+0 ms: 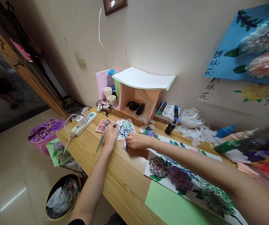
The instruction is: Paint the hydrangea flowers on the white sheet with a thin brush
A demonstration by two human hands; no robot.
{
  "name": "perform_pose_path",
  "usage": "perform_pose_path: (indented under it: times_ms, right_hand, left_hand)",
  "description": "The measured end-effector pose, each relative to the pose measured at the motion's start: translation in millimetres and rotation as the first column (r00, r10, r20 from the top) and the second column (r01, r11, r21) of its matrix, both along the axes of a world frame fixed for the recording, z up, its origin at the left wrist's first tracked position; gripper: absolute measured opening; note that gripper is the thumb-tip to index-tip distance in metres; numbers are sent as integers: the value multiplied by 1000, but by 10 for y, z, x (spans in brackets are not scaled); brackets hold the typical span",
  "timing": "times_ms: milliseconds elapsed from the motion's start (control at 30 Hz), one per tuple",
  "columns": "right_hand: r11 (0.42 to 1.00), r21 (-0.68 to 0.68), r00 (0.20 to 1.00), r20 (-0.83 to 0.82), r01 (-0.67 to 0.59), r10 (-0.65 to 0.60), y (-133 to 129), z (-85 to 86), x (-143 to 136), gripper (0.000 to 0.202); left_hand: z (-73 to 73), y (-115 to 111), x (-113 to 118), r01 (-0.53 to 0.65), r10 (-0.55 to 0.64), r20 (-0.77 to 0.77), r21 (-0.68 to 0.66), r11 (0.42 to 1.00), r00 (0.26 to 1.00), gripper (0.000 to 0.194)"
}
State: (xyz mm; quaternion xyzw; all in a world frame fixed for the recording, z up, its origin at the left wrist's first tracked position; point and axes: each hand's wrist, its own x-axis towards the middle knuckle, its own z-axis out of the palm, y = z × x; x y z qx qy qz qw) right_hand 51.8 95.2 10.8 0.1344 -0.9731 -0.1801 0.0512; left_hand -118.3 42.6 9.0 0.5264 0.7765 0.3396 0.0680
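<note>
My right hand [134,141] is closed around a thin blue paintbrush [125,137], held near upright over the paint-smeared white paper [130,125]. My left hand [111,135] is at the left edge of that paper with its fingers pinched together. A short blue strip shows beside its fingertips; what it grips is not clear. Close against the left hand's outer side is a larger paintbrush [101,140] with a grey-green handle. Behind it lies a pink palette-like case [101,126]. Under my right forearm rests a canvas painted with flowers [169,184].
A power strip [84,124] sits at the table's left edge. At the back are a pink box [137,93], paper cups [112,99], markers [168,112], a black bottle [170,127] and crumpled tissues [195,125]. Paint bottles [226,147] lie right. A bin [62,197] stands below.
</note>
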Motion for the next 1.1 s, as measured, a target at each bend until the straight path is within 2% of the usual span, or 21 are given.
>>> perform_pose_path:
  times_ms: [100, 200, 400, 533, 600, 700, 767, 833, 900, 933, 1000, 1100]
  right_hand:
    - [996, -9, 995, 44, -92, 92, 78, -47, -70, 20]
    - [992, -21, 991, 59, -121, 122, 103, -57, -118, 22]
    - [976, -44, 970, 106, -213, 217, 113, -89, -244, 19]
    - [956, -60, 948, 125, -287, 292, 82, -43, -285, 18]
    - [954, -58, 947, 115, -294, 299, 47, 38, -270, 18]
    - [974, -33, 972, 58, -225, 226, -23, 258, -113, 21]
    - [990, -23, 990, -16, -141, 140, -86, 460, 131, 23]
    - [997, -81, 980, -194, 20, -36, -175, 682, 493, 19]
    - [953, -265, 863, -437, 145, -253, -303, 895, 937, 11]
    - [900, -390, 756, -525, 193, -390, -384, 991, 1170, 13]
    - [790, -560, 554, -586, 250, -591, -574, 1144, 1616, 23]
    - [643, -718, 264, -587, 267, -765, -907, 1264, 2133, 29]
  left_hand:
    - [-62, -19, -25, 10, -13, 49, 60, 998, 999, 24]
    - [-96, -30, -59, 17, -25, 88, 97, 995, 996, 24]
    - [-98, -18, -117, -13, -2, 129, 117, 993, 992, 26]
    - [-88, -23, -147, -51, 33, 130, 138, 989, 991, 29]
    - [-72, -37, -159, -63, 43, 126, 161, 985, 991, 32]
    - [-34, -65, -137, -70, 50, 109, 196, 978, 993, 36]
    - [-15, -60, -62, -37, 21, 94, 168, 985, 995, 39]
    - [-7, -7, 77, 62, -70, 84, 94, 994, 994, 37]
    - [-9, 109, 267, 203, -202, 79, 0, 979, 976, 29]
    - [-11, 190, 371, 267, -262, 74, -54, 962, 962, 26]
    - [-14, 383, 572, 339, -334, 56, -163, 927, 941, 26]
    - [-16, 689, 789, 321, -331, 14, -292, 901, 943, 28]
